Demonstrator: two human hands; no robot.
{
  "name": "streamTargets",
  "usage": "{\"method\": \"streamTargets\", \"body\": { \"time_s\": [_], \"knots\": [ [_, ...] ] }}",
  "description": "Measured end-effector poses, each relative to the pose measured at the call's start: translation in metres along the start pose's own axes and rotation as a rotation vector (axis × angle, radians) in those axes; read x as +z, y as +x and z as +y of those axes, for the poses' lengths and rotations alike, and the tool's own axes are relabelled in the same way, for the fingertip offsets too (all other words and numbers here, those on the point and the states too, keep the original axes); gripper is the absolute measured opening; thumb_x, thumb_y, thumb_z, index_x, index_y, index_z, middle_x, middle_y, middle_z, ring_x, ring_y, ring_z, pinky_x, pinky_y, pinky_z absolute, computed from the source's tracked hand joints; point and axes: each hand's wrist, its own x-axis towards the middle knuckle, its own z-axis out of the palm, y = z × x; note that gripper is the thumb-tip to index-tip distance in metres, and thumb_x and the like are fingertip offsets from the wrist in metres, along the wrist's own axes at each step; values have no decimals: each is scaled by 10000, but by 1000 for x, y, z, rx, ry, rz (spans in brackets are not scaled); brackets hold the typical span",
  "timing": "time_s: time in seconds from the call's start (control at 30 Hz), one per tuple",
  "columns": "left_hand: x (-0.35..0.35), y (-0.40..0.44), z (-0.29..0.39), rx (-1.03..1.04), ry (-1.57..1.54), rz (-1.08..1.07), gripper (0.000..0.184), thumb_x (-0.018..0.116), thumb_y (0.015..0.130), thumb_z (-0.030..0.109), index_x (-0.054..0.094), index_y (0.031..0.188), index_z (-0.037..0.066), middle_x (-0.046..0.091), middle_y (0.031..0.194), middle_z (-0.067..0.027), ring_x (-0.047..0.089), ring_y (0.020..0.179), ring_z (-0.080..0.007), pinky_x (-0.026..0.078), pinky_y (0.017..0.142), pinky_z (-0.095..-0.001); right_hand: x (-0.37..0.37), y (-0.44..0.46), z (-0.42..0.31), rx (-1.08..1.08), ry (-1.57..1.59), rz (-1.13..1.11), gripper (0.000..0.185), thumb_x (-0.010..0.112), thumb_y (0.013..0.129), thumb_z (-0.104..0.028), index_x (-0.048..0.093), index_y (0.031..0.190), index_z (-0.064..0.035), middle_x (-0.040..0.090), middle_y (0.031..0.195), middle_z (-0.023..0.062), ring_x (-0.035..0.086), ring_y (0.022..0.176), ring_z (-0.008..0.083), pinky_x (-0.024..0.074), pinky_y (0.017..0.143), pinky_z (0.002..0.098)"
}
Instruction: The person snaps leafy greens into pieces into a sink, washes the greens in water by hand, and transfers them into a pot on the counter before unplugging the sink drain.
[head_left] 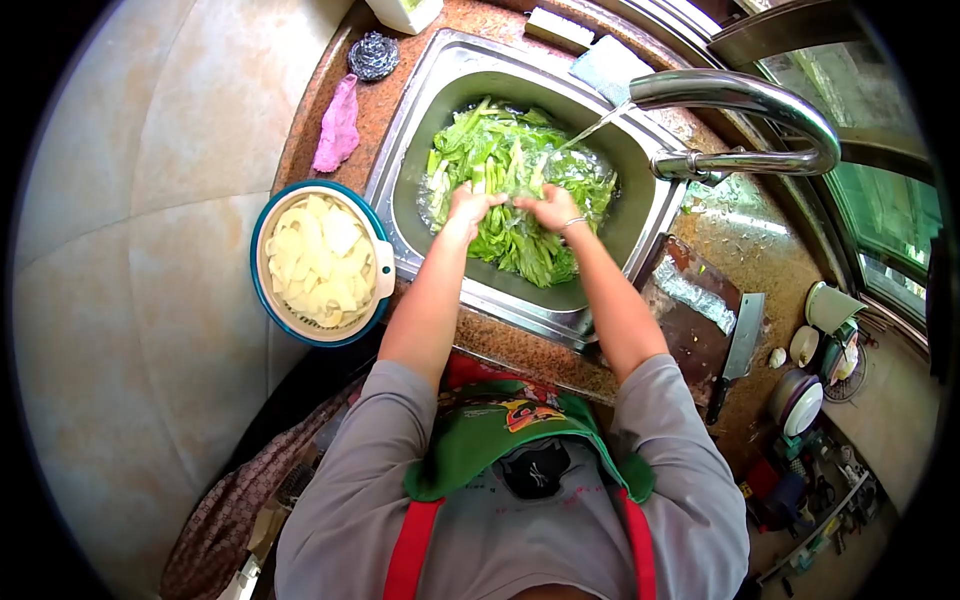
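Leafy green vegetables (530,250) with pale stalks lie in water in the steel sink (408,195). My left hand (470,208) is in the greens with its fingers closed round some stalks. Close to its right, my right hand (552,208) also grips part of the greens; its fingertips are partly hidden by leaves and splashing water. A thin stream runs from the curved chrome faucet (745,90) into the sink, just beyond my right hand.
A basin of pale sliced vegetable (318,262) stands left of the sink. Near it are a pink cloth (338,125) and a steel scrubber (374,56). On the right, a cleaver (742,335) lies by a dark cutting board (690,345). A light blue cloth (608,68) lies behind the sink.
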Motion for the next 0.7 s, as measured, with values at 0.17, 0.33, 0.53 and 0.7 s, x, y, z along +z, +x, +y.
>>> {"method": "streamTargets", "body": {
  "time_s": [0.17,0.33,0.53,0.7],
  "knots": [
    [-24,23,-17,-7,-217,157,520,784,693,72,544,1148,-2,637,1085,-133,597,966,-223,441,872,-373,-52,-13,4,101,630,123,207,626,766,-140,687,927,-25,659,805,16,560,711,92,455,672,248],
    [5,-1,3,-56,390,170,555,699,752,41,462,1252,-3,597,1151,-151,561,1055,-261,438,914,-411,-9,4,-4,246,67,499,562,714,735,-294,536,1183,-5,680,930,191,653,893,319,499,824,376],
    [-25,31,-23,-38,91,221,675,706,741,35,372,1321,-48,568,1185,-220,583,1019,-255,452,886,-366,-12,10,16,32,-36,376,365,683,736,-175,561,1055,-46,669,872,191,646,796,374,513,758,431],
    [19,-24,26,-154,216,87,869,720,706,39,221,1410,-71,534,1241,-229,539,1109,-297,425,936,-374,3,-24,-25,294,-148,106,906,777,610,-304,304,1336,-40,351,1344,305,408,1236,435,413,994,422]
  ]
}}
